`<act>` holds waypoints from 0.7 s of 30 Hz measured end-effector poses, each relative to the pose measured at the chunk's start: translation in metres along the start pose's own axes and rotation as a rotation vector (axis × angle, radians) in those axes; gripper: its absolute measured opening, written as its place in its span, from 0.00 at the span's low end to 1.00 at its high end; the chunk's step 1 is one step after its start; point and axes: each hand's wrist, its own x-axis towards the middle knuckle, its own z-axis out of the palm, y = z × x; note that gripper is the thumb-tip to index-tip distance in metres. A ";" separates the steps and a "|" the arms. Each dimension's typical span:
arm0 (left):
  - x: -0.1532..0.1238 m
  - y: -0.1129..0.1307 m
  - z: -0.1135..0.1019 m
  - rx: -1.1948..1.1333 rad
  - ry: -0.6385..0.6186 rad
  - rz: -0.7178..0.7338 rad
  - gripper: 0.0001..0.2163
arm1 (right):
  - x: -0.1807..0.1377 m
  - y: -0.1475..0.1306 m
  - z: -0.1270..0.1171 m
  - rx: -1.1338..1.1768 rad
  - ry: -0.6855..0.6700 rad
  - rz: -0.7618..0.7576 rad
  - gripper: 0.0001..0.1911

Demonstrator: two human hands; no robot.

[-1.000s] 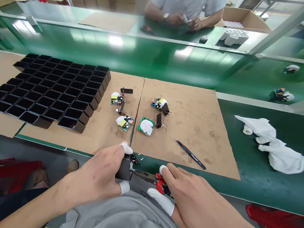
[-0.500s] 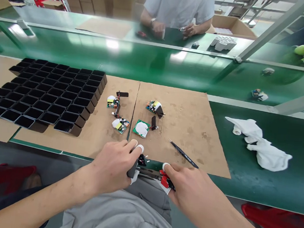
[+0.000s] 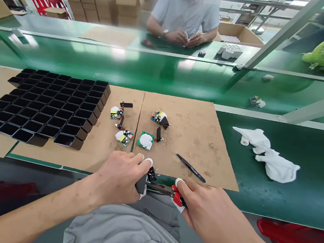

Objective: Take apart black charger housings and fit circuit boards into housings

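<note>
Matt brown cardboard sheet (image 3: 194, 139), glossy green belt (image 3: 144, 67).

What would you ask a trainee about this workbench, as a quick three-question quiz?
1. True or false: the left hand holds a black case.
2. How many circuit boards lie on the cardboard?
3. What does the right hand grip? A. red-handled pliers B. a screwdriver C. a brush

Key: 1 true; 2 four; 3 A.
</note>
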 end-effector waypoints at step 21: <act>0.004 0.005 -0.006 -0.027 -0.083 -0.034 0.11 | -0.002 0.010 0.007 0.009 0.033 -0.029 0.16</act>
